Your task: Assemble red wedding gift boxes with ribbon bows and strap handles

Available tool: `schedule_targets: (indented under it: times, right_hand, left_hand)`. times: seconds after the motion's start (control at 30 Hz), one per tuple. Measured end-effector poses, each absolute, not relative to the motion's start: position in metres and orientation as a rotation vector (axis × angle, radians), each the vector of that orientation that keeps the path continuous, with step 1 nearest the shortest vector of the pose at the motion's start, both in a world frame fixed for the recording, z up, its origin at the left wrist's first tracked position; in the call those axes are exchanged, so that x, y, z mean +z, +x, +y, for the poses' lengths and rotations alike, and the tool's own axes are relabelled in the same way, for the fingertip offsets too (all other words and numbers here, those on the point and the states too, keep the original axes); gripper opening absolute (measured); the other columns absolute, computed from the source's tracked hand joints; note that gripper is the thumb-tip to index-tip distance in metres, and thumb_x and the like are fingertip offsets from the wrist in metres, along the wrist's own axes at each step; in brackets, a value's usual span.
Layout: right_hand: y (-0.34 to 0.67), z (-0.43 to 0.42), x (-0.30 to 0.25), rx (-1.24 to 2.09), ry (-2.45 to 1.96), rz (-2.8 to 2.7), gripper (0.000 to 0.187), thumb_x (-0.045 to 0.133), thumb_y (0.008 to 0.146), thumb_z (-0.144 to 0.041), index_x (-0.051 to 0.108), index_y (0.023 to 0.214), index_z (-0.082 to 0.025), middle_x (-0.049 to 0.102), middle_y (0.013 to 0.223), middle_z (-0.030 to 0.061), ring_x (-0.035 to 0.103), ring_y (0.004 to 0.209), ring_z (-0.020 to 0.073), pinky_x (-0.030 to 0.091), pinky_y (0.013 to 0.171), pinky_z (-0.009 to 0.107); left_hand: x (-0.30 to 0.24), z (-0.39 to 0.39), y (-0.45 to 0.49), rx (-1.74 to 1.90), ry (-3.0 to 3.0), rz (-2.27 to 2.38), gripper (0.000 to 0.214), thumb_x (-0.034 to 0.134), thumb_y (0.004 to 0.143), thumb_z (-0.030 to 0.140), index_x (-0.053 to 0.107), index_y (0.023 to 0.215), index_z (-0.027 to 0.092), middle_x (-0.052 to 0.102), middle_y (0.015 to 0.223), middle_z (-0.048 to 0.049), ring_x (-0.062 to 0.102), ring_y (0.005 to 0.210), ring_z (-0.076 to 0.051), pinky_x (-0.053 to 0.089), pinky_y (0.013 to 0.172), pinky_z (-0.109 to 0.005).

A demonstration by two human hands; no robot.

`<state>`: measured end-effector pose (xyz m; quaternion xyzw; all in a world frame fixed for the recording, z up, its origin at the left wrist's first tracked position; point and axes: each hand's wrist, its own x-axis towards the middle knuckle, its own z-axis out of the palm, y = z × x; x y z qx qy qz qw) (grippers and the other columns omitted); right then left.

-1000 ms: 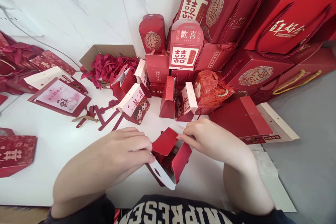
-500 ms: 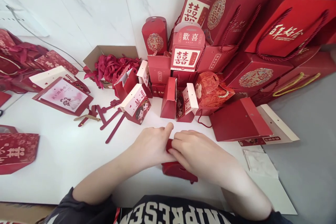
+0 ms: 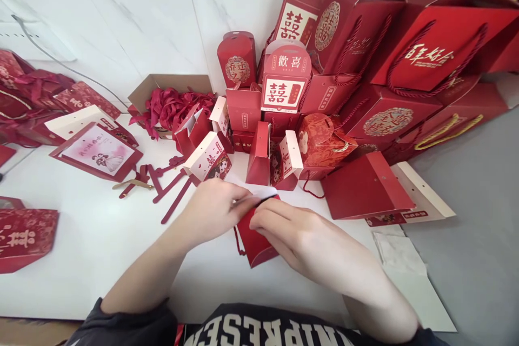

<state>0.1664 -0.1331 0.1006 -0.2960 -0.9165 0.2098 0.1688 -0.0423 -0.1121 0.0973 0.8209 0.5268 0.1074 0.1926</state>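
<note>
Our left hand (image 3: 213,208) pinches the pale flap (image 3: 265,193) of a small red box (image 3: 256,243), and our right hand (image 3: 302,227) grasps its red side. In this head view, we have the box over the desk (image 3: 121,270), towards its front edge. Half a second ago our hands hid the flap and our left thumb stuck up; now the flap shows, the box has turned, and a cord (image 3: 239,243) hangs at its left.

The bright red bag (image 3: 440,46) reads 百年好合, and the front arched box (image 3: 286,77) bears 歡喜 and 囍.
</note>
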Motion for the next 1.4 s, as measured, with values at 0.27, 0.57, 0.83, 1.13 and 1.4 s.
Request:
schedule_targets:
  times: [0.27, 0.57, 0.83, 1.13, 1.4]
  right_hand:
    - [0.171, -0.138, 0.096, 0.233, -1.113, -2.616, 0.044, 0.049, 0.087, 0.003, 0.056, 0.128, -0.011, 0.070, 0.105, 0.0091, 0.068, 0.081, 0.0201, 0.055, 0.069, 0.032]
    - [0.136, -0.104, 0.072, 0.257, -1.114, -2.867, 0.015, 0.061, 0.092, -0.023, 0.066, 0.105, -0.017, 0.066, 0.108, 0.0086, 0.067, 0.089, 0.0242, 0.049, 0.063, 0.032]
    - [0.131, -0.103, 0.069, 0.361, -1.200, -2.823, 0.028, 0.064, 0.091, -0.040, 0.062, 0.106, -0.017, 0.070, 0.095, 0.0054, 0.068, 0.079, 0.0223, 0.039, 0.057, 0.030]
    - [0.176, -0.106, 0.086, 0.337, -1.166, -2.759, 0.026, 0.045, 0.090, -0.002, 0.065, 0.082, -0.017, 0.061, 0.091, 0.0047, 0.057, 0.080, 0.0152, 0.038, 0.066, 0.026]
    - [0.171, -0.105, 0.093, 0.188, -1.227, -2.872, 0.026, 0.047, 0.082, 0.000, 0.068, 0.074, -0.015, 0.067, 0.078, 0.0086, 0.061, 0.080, 0.0223, 0.044, 0.076, 0.035]
  left_hand:
    - [0.105, -0.119, -0.053, 0.731, 2.535, 1.690, 0.041, 0.052, 0.096, 0.036, 0.062, 0.061, 0.016, 0.054, 0.052, 0.0018, 0.047, 0.053, -0.010, 0.031, 0.058, -0.026]
    - [0.093, -0.111, -0.034, 0.096, 2.389, 1.788, 0.042, 0.043, 0.097, 0.033, 0.067, 0.067, 0.018, 0.069, 0.067, -0.0038, 0.061, 0.060, -0.018, 0.030, 0.054, -0.029]
    - [0.075, -0.097, -0.047, -0.191, 2.290, 1.691, 0.021, 0.060, 0.079, 0.034, 0.066, 0.095, 0.022, 0.073, 0.087, -0.0056, 0.068, 0.084, -0.027, 0.041, 0.062, -0.031]
    - [0.065, -0.094, -0.044, -0.220, 2.224, 1.621, 0.026, 0.056, 0.076, 0.015, 0.059, 0.101, 0.020, 0.068, 0.085, -0.0077, 0.068, 0.080, -0.027, 0.043, 0.061, -0.030]
    - [0.062, -0.098, -0.043, -0.021, 2.214, 1.579, 0.035, 0.045, 0.072, -0.003, 0.057, 0.096, 0.019, 0.066, 0.081, -0.0063, 0.067, 0.077, -0.024, 0.041, 0.062, -0.029]
